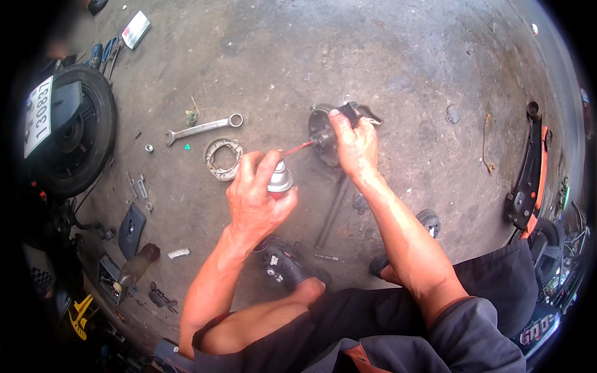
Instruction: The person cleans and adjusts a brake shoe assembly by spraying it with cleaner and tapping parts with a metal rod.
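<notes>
Since the head view is all we've got, let's go with that. Our left hand (258, 199) is wrapped around a spray can (281, 179), fingers up by the nozzle; can't tell if we're pressing it. A thin red straw (300, 148) points at the raised middle of the round dark part (322, 138), which is out in front of us over the floor (404, 74). Our right hand (359, 148) grips that part at its edge, thumb on the near side, probably so its face is turned toward the straw and our fingers are out of the way.

Texture-wise, the can's top is a shiny silvery dome, while the part looks like dull, grimy metal. Beside our left hand lies a pale, ring-shaped pair of brake shoes (211, 163), near a smooth steel wrench (204, 128), both within easy reach we'd guess. Floor's rough, stained concrete.
</notes>
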The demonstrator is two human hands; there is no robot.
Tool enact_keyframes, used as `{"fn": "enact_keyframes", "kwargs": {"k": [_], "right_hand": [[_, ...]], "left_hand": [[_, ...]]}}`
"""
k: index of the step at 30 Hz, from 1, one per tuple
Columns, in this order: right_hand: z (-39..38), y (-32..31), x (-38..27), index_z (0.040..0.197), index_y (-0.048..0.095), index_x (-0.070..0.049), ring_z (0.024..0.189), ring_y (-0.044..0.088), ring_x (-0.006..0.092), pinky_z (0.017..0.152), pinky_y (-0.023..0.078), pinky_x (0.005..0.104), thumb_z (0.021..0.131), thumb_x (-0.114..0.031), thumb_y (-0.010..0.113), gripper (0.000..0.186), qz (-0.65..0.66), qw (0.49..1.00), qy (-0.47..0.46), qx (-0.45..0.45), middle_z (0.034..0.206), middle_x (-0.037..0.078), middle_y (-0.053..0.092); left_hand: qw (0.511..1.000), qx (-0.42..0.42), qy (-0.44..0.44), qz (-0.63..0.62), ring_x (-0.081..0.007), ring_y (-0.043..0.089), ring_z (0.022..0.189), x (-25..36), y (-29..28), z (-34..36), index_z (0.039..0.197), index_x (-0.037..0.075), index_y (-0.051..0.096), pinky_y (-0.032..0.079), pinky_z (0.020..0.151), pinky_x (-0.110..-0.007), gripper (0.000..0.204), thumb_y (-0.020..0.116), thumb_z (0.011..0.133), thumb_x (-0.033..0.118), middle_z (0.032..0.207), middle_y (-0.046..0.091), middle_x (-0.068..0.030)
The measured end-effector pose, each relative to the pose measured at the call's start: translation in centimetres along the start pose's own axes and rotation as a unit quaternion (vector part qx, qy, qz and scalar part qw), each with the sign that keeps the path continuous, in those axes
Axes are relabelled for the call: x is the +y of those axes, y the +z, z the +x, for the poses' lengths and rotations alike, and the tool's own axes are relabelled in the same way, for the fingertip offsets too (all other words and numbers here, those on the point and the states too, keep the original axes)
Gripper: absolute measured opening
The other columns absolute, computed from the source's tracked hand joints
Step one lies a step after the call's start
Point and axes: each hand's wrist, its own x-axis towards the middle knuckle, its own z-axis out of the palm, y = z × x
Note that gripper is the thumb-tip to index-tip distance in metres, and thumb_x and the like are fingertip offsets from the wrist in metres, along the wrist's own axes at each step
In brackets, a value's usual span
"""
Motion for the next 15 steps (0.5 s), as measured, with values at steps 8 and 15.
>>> {"fn": "enact_keyframes", "kwargs": {"k": [8,15], "right_hand": [[-0.28,0.20,-0.59,0.098,0.065,0.003,0.090,0.065,0.0356,0.080,0.047,0.0396,0.085,-0.039,0.058,0.045,0.017,1.000,0.001,-0.002,0.088,0.023,0.067],[-0.26,0.36,-0.54,0.086,0.063,0.001,0.075,0.057,0.0237,0.068,0.044,0.0360,0.085,-0.038,0.059,0.039,0.014,1.000,-0.009,0.006,0.075,0.012,0.061]], "left_hand": [[1.000,-0.002,0.004,0.005,-0.0331,0.062,0.085,-0.23,-0.26,-0.04,0.113,0.011,0.056,0.051,0.069,-0.041,0.059,0.076,0.058,0.009,0.104,0.055,-0.0128],[1.000,0.002,0.010,0.003,-0.0332,0.060,0.085,-0.31,-0.22,-0.02,0.114,0.014,0.056,0.051,0.067,-0.042,0.059,0.074,0.058,0.011,0.101,0.052,-0.0136]]}}
